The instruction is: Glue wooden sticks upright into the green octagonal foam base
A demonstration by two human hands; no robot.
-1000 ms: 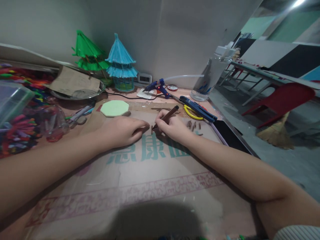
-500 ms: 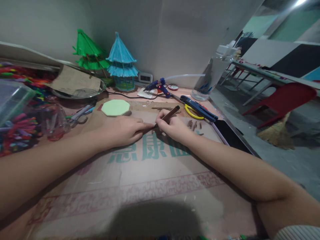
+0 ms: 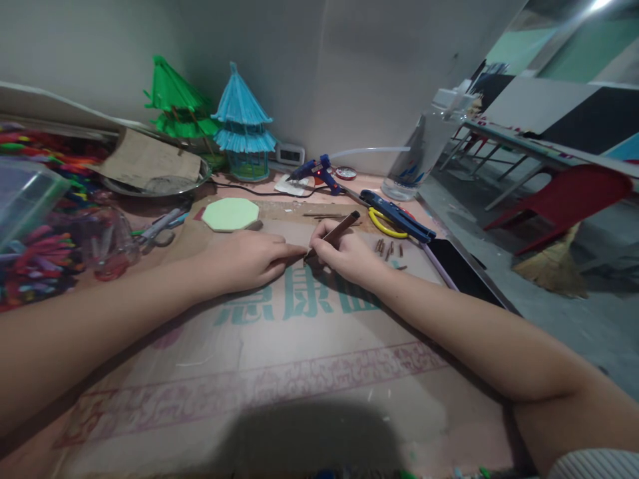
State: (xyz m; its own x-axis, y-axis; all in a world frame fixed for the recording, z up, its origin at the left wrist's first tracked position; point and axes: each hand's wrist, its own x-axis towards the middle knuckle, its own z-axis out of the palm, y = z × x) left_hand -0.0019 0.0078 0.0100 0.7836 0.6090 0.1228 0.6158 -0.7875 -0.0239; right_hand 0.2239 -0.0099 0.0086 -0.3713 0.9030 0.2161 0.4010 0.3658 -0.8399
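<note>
My right hand [image 3: 344, 251] is closed around a brown marker pen [image 3: 341, 228], its dark end slanting up to the right and its tip pointing down at the board. From the left, my left hand [image 3: 254, 259] reaches in, index finger stretched to the pen tip and the other fingers bent. A tiny piece under that fingertip is too small to make out. Both hands rest on a printed cardboard sheet [image 3: 239, 352]. Short brown sticks [image 3: 388, 249] lie right of my right hand, and longer thin sticks [image 3: 319, 215] lie behind it.
A pale green octagon [image 3: 230, 214] lies behind my left hand. Farther back stand green [image 3: 174, 93] and blue [image 3: 244, 123] pagoda models, a glue gun [image 3: 319, 173] and a clear bottle [image 3: 412, 156]. Blue pliers [image 3: 397, 214], yellow-handled scissors [image 3: 384, 226] and a phone [image 3: 462, 269] lie right.
Both hands stay almost in place. The pen tip and left fingertip have shifted only slightly.
</note>
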